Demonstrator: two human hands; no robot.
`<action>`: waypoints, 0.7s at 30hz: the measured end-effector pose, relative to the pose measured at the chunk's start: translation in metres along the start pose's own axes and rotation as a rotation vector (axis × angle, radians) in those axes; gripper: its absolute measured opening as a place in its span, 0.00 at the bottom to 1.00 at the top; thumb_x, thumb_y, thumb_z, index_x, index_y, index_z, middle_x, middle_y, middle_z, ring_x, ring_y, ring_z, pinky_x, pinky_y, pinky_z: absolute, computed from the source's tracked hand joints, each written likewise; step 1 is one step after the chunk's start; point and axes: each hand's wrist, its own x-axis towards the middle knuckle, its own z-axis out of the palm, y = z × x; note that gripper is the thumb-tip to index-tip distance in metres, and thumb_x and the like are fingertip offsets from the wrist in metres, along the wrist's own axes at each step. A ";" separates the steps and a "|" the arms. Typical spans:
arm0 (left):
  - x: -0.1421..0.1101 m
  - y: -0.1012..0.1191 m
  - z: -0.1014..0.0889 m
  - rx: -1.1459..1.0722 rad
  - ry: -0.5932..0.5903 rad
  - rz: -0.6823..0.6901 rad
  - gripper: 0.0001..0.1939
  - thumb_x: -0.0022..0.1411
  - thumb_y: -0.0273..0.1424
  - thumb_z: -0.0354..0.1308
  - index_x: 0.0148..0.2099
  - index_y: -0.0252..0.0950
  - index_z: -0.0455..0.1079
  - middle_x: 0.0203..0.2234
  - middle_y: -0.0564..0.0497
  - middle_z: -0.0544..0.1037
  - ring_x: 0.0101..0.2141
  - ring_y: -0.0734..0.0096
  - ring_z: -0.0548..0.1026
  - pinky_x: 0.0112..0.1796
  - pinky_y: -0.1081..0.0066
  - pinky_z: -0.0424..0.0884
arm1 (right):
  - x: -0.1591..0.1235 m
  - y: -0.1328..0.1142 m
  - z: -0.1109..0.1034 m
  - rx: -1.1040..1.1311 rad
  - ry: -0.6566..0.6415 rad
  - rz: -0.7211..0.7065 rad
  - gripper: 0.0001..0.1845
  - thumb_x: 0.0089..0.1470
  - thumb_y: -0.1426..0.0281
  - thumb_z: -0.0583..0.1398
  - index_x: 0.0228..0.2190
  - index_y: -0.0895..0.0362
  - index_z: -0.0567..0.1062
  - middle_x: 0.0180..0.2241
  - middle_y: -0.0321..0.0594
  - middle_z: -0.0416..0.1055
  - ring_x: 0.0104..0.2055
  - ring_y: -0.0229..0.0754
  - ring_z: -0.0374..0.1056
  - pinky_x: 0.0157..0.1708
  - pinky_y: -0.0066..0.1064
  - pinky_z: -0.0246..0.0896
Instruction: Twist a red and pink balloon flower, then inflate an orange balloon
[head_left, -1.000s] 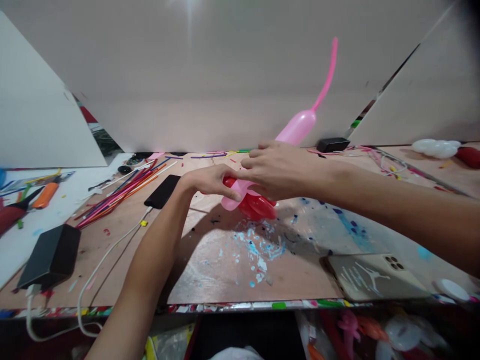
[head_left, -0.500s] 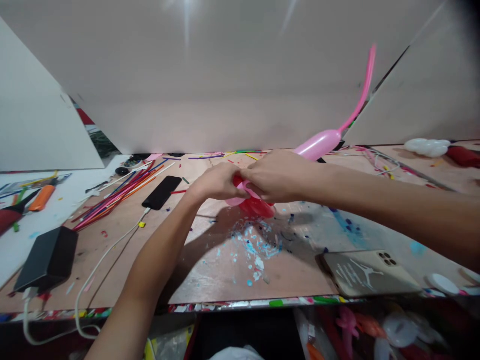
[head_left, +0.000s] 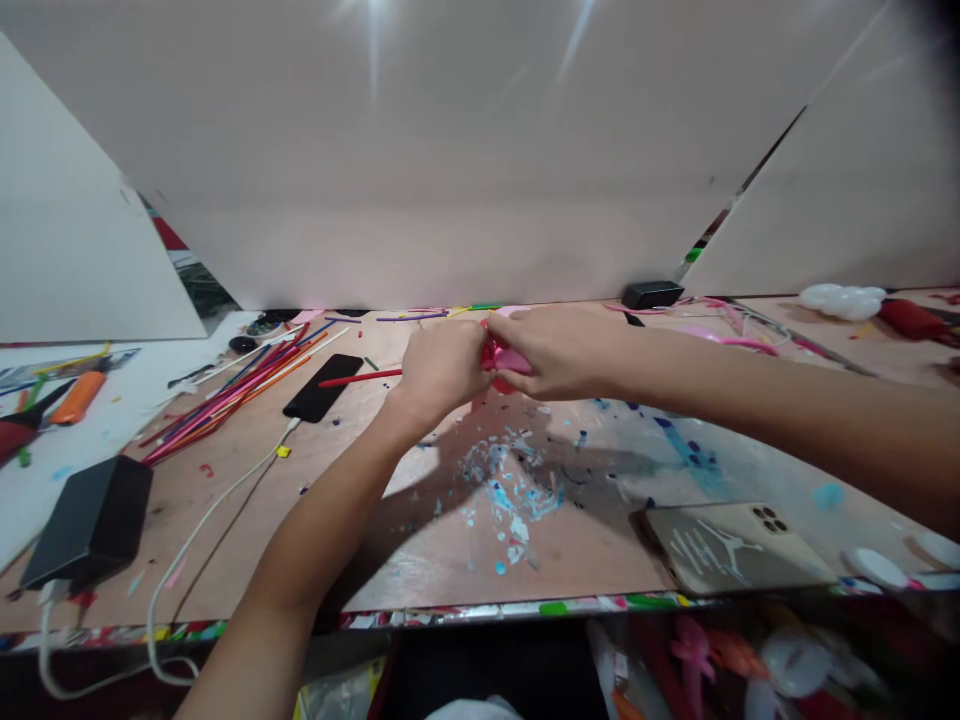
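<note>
Both hands meet over the middle of the wooden table [head_left: 450,540]. My left hand [head_left: 439,368] is closed around pink and red balloon pieces [head_left: 504,358]. My right hand [head_left: 559,350] grips the same balloon from the right side, fingers curled over it. Only a small pink and red patch shows between the hands. A thin red balloon tail [head_left: 360,378] sticks out to the left of my left hand. The rest of the balloon is hidden by the fingers.
A black phone [head_left: 322,387] on a white cable lies left of the hands, beside a pile of uninflated long balloons [head_left: 225,395]. A black box [head_left: 86,520] sits front left. A phone in a beige case [head_left: 739,548] lies front right. White balloons [head_left: 840,298] rest far right.
The long inflated pink balloon that rose up to the right is no longer standing up. Both hands have moved slightly back and closer together around the balloon. A red tail now shows at the left.
</note>
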 end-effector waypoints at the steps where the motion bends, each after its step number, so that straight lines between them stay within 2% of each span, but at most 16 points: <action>1: 0.000 -0.001 -0.001 0.000 -0.024 0.011 0.11 0.55 0.35 0.59 0.39 0.37 0.76 0.34 0.42 0.81 0.37 0.52 0.79 0.34 0.63 0.68 | -0.003 -0.002 0.001 -0.075 0.017 -0.035 0.20 0.57 0.61 0.57 0.48 0.59 0.72 0.42 0.52 0.74 0.31 0.46 0.69 0.26 0.32 0.50; 5: 0.000 -0.004 -0.006 0.009 -0.143 0.094 0.10 0.55 0.37 0.60 0.36 0.36 0.78 0.31 0.41 0.81 0.33 0.54 0.78 0.31 0.64 0.66 | -0.011 -0.007 0.000 -0.288 0.044 -0.129 0.17 0.55 0.74 0.57 0.47 0.60 0.74 0.47 0.54 0.72 0.37 0.47 0.69 0.28 0.32 0.50; 7: -0.001 -0.007 -0.008 -0.026 -0.179 0.184 0.08 0.56 0.35 0.61 0.34 0.37 0.77 0.29 0.43 0.80 0.31 0.57 0.77 0.30 0.66 0.64 | -0.010 -0.003 -0.003 -0.246 0.015 -0.204 0.15 0.54 0.73 0.58 0.44 0.59 0.76 0.45 0.51 0.73 0.41 0.49 0.69 0.30 0.32 0.52; 9: -0.002 -0.010 -0.011 -0.118 -0.201 0.304 0.05 0.55 0.33 0.61 0.32 0.38 0.77 0.27 0.46 0.79 0.31 0.61 0.76 0.31 0.68 0.62 | -0.009 0.004 -0.008 -0.119 -0.045 -0.212 0.13 0.54 0.68 0.59 0.40 0.57 0.77 0.40 0.48 0.75 0.40 0.49 0.69 0.31 0.33 0.53; 11: -0.002 -0.014 -0.013 -0.246 -0.193 0.417 0.03 0.55 0.30 0.61 0.31 0.38 0.76 0.28 0.48 0.79 0.31 0.64 0.75 0.32 0.69 0.62 | -0.006 0.014 -0.013 0.075 -0.153 -0.159 0.13 0.53 0.64 0.59 0.38 0.56 0.78 0.35 0.44 0.76 0.36 0.46 0.69 0.31 0.32 0.54; 14: -0.001 -0.018 -0.012 -0.452 -0.173 0.520 0.04 0.56 0.28 0.60 0.32 0.39 0.77 0.30 0.49 0.79 0.34 0.66 0.75 0.36 0.70 0.64 | -0.002 0.030 -0.018 0.412 -0.320 -0.124 0.12 0.54 0.61 0.58 0.35 0.54 0.79 0.34 0.39 0.77 0.34 0.44 0.70 0.32 0.32 0.58; 17: 0.004 -0.022 -0.007 -0.729 -0.264 0.529 0.05 0.52 0.30 0.63 0.34 0.36 0.77 0.31 0.48 0.79 0.33 0.67 0.74 0.35 0.71 0.65 | 0.002 0.044 -0.017 0.645 -0.411 -0.126 0.12 0.54 0.62 0.58 0.32 0.55 0.79 0.34 0.40 0.77 0.35 0.45 0.70 0.33 0.32 0.62; 21: 0.013 -0.028 0.010 -1.128 -0.355 0.453 0.14 0.47 0.33 0.68 0.37 0.34 0.77 0.34 0.47 0.79 0.35 0.66 0.75 0.37 0.70 0.70 | 0.001 0.053 -0.004 0.947 -0.450 -0.035 0.19 0.59 0.70 0.48 0.38 0.59 0.78 0.38 0.45 0.77 0.36 0.42 0.70 0.34 0.31 0.64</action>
